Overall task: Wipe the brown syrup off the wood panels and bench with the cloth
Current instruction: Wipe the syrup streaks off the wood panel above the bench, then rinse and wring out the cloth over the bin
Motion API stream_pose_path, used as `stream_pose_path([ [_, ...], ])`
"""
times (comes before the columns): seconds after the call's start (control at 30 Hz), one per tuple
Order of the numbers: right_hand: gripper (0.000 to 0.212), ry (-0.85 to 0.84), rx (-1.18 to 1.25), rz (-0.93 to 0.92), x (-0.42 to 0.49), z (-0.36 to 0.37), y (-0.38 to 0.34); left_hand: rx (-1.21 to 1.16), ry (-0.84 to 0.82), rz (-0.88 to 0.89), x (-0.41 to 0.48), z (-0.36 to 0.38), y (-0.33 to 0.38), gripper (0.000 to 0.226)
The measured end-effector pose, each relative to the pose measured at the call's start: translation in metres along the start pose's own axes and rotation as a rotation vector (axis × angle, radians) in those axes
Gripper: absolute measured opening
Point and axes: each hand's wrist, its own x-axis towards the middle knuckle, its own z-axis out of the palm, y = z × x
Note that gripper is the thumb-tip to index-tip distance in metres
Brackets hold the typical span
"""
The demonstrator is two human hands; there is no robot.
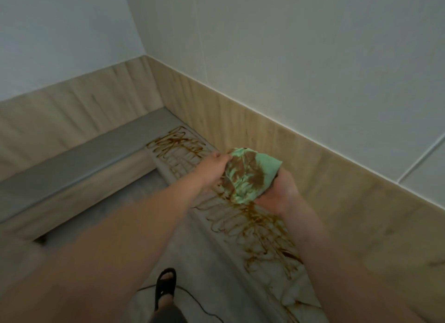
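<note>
- The green cloth (248, 175) is bunched into a wad and held up in the air between both hands, above the bench (224, 216), not touching it.
- The left hand (213, 168) grips the cloth's left and upper edge, fingers curled over the fabric with the thumb at the top.
- The right hand (280, 190) cups the wad from below and from the right, palm up and fingers wrapped under it; the cloth's lower end rests in that palm.
- The wad's long axis runs from lower left, near the right palm, up to a green corner pointing upper right toward the wood panels (277, 139) on the wall.
- The side of the cloth facing the camera is soaked with large brown patches, while the upper right corner is plain green.
- Brown syrup (245, 224) lies in looping squiggles along the bench, from the far corner under the hands down toward the near right.
- Faint brown streaks run down the wood panels at the corner.
- Below, a foot in a black sandal (165, 286) stands on the floor beside a thin dark cable (207, 309).
</note>
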Motion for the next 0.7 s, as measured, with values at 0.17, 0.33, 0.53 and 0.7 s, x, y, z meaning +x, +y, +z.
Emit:
stream_pose_path([
  [0.17, 0.077, 0.069, -0.11, -0.01, 0.007, 0.021, 0.024, -0.11, 0.101, 0.053, -0.013, -0.039, -0.019, 0.026],
  [0.33, 0.028, 0.177, -0.595, -0.213, 0.025, 0.063, 0.066, -0.212, 0.084, 0.048, -0.048, -0.115, -0.029, 0.043],
  [0.53, 0.034, 0.056, -0.854, -0.173, 0.031, 0.126, 0.149, 0.169, 0.006, 0.032, -0.116, -0.232, -0.065, 0.039],
  [0.7, 0.043, -0.017, -0.974, -0.206, 0.026, 0.178, 0.246, -0.076, 0.001, 0.022, -0.194, -0.322, -0.115, 0.038],
])
